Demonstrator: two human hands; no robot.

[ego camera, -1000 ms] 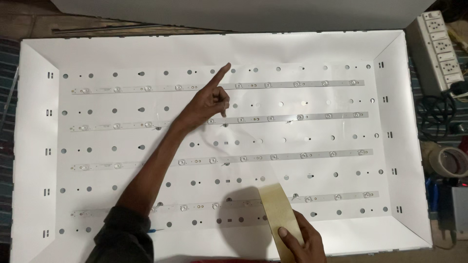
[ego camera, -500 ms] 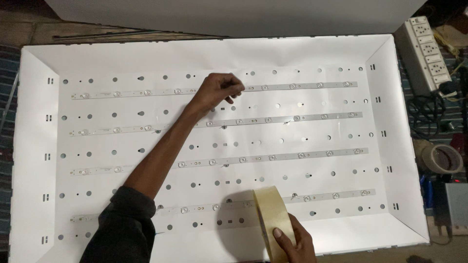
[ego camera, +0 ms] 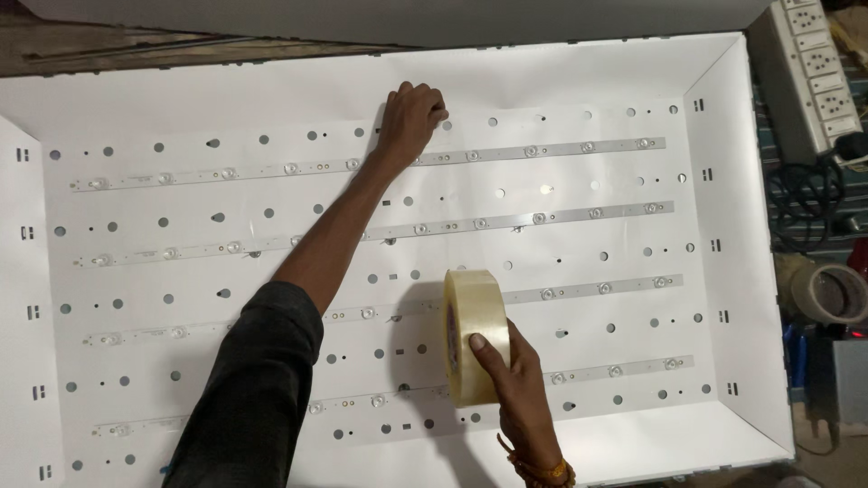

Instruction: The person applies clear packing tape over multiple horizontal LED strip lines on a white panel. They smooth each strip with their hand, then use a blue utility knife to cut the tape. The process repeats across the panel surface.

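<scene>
A big white tray-like panel [ego camera: 226, 99] fills the table, open side up, so its perforated floor and the four long light strips [ego camera: 542, 218] running across it lie bare for work. Beyond the panel's right wall sit a white power strip [ego camera: 814, 72] and a spare roll of tape [ego camera: 836, 294], close at hand. Over the panel's near middle, the right hand [ego camera: 517, 380] grasps a roll of clear tape [ego camera: 472, 334], stood on edge, thumb over its rim, probably for pulling a length. Up by the panel's far wall, the left hand [ego camera: 411, 117] is curled, knuckles down, fingertips pressing the sheet beside the top strip.
</scene>
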